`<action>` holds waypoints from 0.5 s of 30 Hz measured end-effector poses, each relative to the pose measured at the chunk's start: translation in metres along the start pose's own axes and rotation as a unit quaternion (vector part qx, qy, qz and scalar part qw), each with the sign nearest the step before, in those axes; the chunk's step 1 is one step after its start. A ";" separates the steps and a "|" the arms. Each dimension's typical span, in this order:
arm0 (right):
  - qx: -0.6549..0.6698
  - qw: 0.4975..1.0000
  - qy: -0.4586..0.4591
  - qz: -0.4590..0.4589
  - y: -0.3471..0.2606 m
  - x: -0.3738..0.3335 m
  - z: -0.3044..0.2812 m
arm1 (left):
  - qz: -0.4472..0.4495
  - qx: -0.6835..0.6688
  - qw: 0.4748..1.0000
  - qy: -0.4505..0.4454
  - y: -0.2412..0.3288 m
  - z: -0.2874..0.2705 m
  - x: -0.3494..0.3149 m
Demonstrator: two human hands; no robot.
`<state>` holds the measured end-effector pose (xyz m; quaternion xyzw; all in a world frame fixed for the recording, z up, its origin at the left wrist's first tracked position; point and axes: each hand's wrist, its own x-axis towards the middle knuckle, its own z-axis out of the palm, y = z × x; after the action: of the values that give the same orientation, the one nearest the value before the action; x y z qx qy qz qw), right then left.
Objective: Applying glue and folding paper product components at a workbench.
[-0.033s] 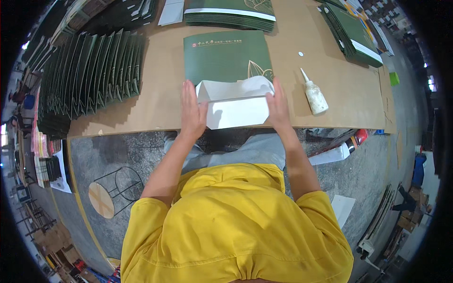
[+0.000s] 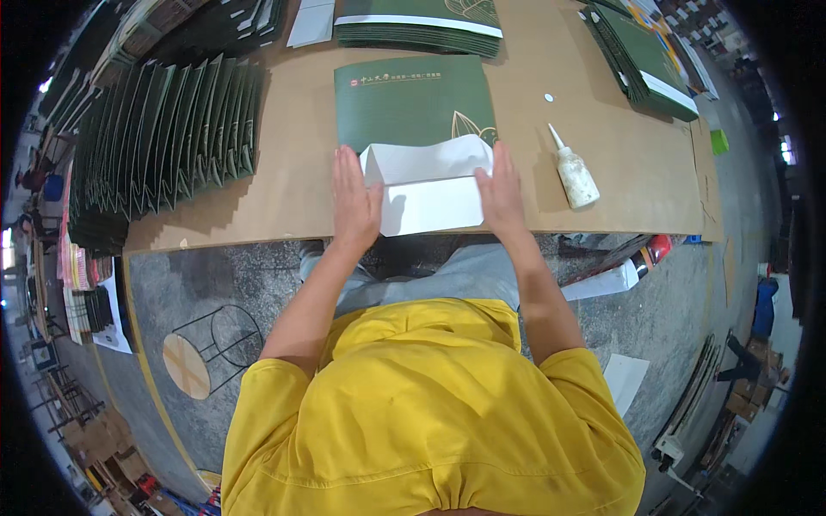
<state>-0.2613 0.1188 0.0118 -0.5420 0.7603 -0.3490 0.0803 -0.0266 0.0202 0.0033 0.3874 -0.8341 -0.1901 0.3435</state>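
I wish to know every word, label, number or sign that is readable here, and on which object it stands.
Central green sheet: small red emblem and one line of gold characters, wording not copied here; the smaller ones are too small to read.
Standing green folders: pale marks, too small to read.
White bottle: no readable lettering.

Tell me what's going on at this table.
A person in a yellow shirt is handling a folded white flap at the table's near edge. The left hand is at its left end, the right hand at its right. Its far part stands raised; a green sheet lies just beyond. A bottle is off to the right, and fanned green folders are on the left.
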 end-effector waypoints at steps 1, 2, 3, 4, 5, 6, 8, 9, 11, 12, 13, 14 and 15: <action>0.001 1.000 -0.001 0.003 -0.006 0.002 0.011 | -0.001 0.000 1.000 -0.003 0.001 0.007 0.002; -0.071 0.997 -0.006 0.034 -0.017 0.005 0.019 | -0.024 0.063 0.998 -0.012 0.003 0.012 0.004; -0.144 0.988 -0.011 0.063 -0.025 0.009 0.023 | -0.047 0.126 0.991 -0.020 0.007 0.017 0.007; -0.177 0.981 -0.037 0.064 -0.029 0.010 0.026 | -0.051 0.126 0.990 -0.022 0.010 0.021 0.007; -0.177 0.981 -0.041 0.064 -0.029 0.009 0.028 | -0.048 0.161 0.985 -0.037 0.012 0.024 0.007; -0.210 0.975 -0.041 0.052 -0.029 0.008 0.030 | -0.046 0.195 0.978 -0.051 0.013 0.027 0.008; -0.242 0.968 -0.048 0.042 -0.030 0.008 0.032 | -0.057 0.202 0.975 -0.072 0.015 0.030 0.008; -0.249 0.965 -0.066 0.039 -0.031 0.009 0.030 | -0.064 0.208 0.972 -0.089 0.015 0.029 0.008; -0.257 0.962 -0.088 0.038 -0.032 0.012 0.028 | -0.074 0.215 0.967 -0.112 0.016 0.026 0.015; -0.262 0.959 -0.101 0.034 -0.032 0.014 0.029 | -0.079 0.222 0.963 -0.130 0.017 0.026 0.017; -0.268 0.956 -0.113 0.030 -0.031 0.016 0.030 | -0.080 0.220 0.963 -0.133 0.017 0.028 0.016; -0.269 0.956 -0.114 0.029 -0.030 0.016 0.032 | -0.091 0.228 0.959 -0.142 0.017 0.030 0.016; -0.262 0.959 -0.100 0.027 -0.028 0.016 0.035 | -0.101 0.236 0.955 -0.150 0.018 0.031 0.017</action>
<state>-0.2286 0.0848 0.0072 -0.5556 0.8274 -0.0793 0.0206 -0.0662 0.0197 -0.0009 0.5068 -0.8536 -0.0781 0.0918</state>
